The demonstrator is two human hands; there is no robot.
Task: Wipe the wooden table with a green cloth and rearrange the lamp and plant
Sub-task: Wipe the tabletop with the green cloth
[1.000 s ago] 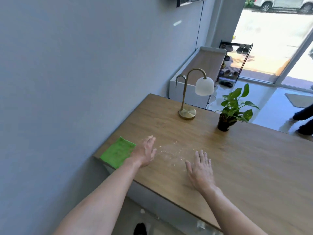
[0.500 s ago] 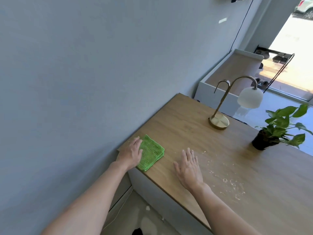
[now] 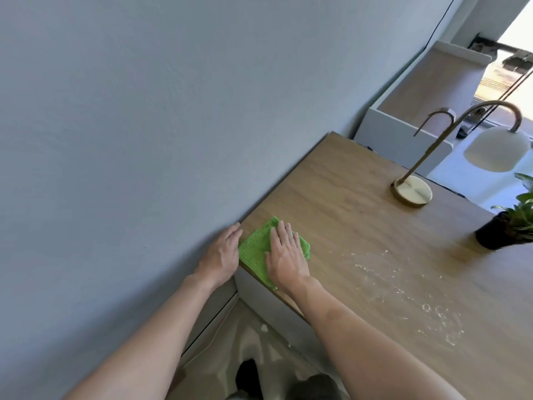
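The left hand (image 3: 220,256) sits at the table's (image 3: 331,197) corner beside the wall (image 3: 144,111), fingers loosely curved at the cloth's (image 3: 253,249) left edge; whether it grips the cloth I cannot tell. The right hand (image 3: 285,256) lies flat on the cloth, fingers straight. Crumbs (image 3: 403,290) are scattered to the right. Further right stand the lamp (image 3: 412,192) and the plant (image 3: 507,229), near each other.

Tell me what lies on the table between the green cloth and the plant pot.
In the head view, pale crumbs are scattered on the wooden table between the green cloth and plant pot.
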